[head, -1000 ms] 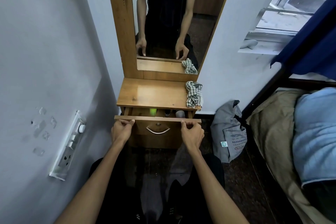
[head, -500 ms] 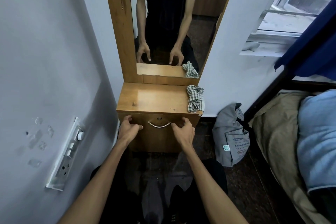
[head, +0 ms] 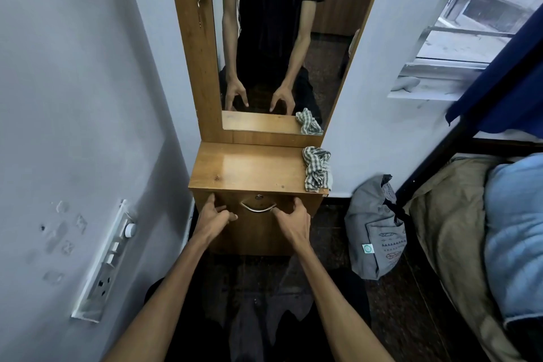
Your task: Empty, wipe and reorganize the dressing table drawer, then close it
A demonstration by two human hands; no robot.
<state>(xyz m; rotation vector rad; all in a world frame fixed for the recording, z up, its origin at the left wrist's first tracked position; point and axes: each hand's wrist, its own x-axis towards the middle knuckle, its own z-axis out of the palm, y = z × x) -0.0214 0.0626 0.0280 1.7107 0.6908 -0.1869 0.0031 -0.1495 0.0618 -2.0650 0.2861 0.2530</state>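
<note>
The wooden dressing table (head: pixel 252 167) stands against the wall below a tall mirror. Its drawer (head: pixel 258 223) is shut, the front flush under the top, with a curved metal handle (head: pixel 258 208) and a small lock above it. My left hand (head: pixel 213 216) hovers at the drawer front's left side, fingers spread, holding nothing. My right hand (head: pixel 293 219) is at the right side of the handle, fingers apart, index tip near the handle's end. A checked cloth (head: pixel 316 169) lies crumpled on the table top's right rear corner.
A grey wall with a white switch and socket panel (head: pixel 105 261) is close on the left. A grey bag (head: pixel 377 229) leans on the floor to the right of the table. A bed with tan and blue bedding (head: pixel 484 232) fills the right side. The floor is dark.
The drawer, open a second ago with items visible inside, has been pushed shut. My hands have since let go of its front and drawn back slightly with fingers spread.
</note>
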